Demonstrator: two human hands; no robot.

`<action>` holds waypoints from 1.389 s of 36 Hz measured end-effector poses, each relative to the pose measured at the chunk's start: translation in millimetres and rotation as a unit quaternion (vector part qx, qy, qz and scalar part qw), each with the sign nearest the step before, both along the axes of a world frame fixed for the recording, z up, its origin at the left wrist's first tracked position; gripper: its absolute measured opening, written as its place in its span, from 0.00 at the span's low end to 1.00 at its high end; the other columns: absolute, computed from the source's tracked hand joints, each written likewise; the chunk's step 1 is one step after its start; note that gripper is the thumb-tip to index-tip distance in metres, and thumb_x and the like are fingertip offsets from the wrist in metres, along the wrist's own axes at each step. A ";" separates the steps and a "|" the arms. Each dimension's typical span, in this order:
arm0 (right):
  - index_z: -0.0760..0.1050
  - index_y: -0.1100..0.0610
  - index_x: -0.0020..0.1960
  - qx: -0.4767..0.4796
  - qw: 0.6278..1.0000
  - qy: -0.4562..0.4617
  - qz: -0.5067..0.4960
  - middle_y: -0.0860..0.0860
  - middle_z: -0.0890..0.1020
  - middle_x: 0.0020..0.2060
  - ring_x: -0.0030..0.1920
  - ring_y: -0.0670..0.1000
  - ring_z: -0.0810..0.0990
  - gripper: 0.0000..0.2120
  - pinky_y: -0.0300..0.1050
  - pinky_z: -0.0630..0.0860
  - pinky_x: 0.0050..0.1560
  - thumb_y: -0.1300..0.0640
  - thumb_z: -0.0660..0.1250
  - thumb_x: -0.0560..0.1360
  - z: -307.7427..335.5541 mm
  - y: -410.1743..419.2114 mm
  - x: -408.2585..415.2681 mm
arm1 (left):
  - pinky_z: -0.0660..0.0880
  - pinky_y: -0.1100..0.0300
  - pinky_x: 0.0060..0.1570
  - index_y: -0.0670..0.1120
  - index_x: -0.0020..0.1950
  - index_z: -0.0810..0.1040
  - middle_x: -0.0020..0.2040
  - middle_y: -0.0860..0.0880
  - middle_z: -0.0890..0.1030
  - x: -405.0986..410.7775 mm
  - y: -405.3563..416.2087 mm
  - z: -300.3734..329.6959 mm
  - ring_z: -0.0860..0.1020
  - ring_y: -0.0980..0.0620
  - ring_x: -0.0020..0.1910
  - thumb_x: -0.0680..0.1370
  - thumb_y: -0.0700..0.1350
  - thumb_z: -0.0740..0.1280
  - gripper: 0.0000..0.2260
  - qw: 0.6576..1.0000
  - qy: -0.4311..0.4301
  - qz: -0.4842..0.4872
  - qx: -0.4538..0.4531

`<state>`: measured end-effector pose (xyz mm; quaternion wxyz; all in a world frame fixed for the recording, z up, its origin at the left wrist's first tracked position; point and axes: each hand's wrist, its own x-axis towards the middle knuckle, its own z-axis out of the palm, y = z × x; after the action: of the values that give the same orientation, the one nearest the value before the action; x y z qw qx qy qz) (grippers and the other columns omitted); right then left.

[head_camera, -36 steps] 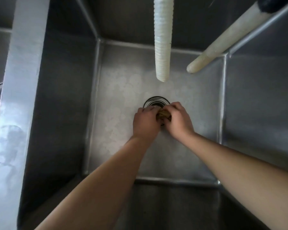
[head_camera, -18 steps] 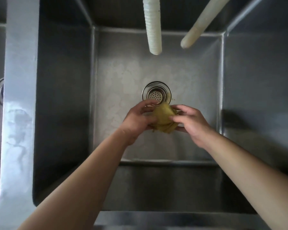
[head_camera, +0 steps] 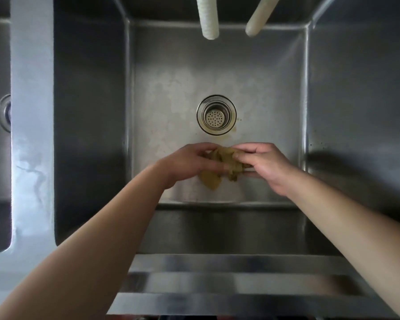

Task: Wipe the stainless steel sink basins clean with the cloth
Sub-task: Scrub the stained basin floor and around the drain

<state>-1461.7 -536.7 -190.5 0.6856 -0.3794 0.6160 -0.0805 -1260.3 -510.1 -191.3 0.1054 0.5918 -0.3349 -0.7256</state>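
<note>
ribbed hose [head_camera: 207, 18] hangs at top centre | smooth pale tube [head_camera: 259, 16] slanted just beside it

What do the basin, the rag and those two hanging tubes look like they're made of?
Basin: brushed stainless steel, dull grey sheen with soft reflections. Cloth: soft yellowish fabric, crumpled between both hands. Ribbed hose: likely off-white flexible plastic, going by its ridges. Smooth hose: probably plastic or rubber, matte cream.

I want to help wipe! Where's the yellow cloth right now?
In the head view, the cloth is bunched between both hands, left hand and right hand, over the middle basin, just nearer than the drain.
</note>
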 end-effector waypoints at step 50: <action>0.82 0.53 0.48 -0.274 0.814 0.404 0.316 0.49 0.83 0.45 0.49 0.55 0.78 0.21 0.53 0.70 0.53 0.43 0.53 0.77 95.8 120.3 -94.7 | 0.57 0.47 0.75 0.55 0.81 0.58 0.76 0.42 0.58 -72.4 54.9 -80.6 0.56 0.37 0.73 0.77 0.34 0.62 0.34 0.786 -0.156 -0.561 -0.207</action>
<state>-1556.4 -416.4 -94.7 0.2304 -0.7238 0.6362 0.1352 -1332.7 -455.2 -271.9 -0.2541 0.3689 -0.7618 -0.4680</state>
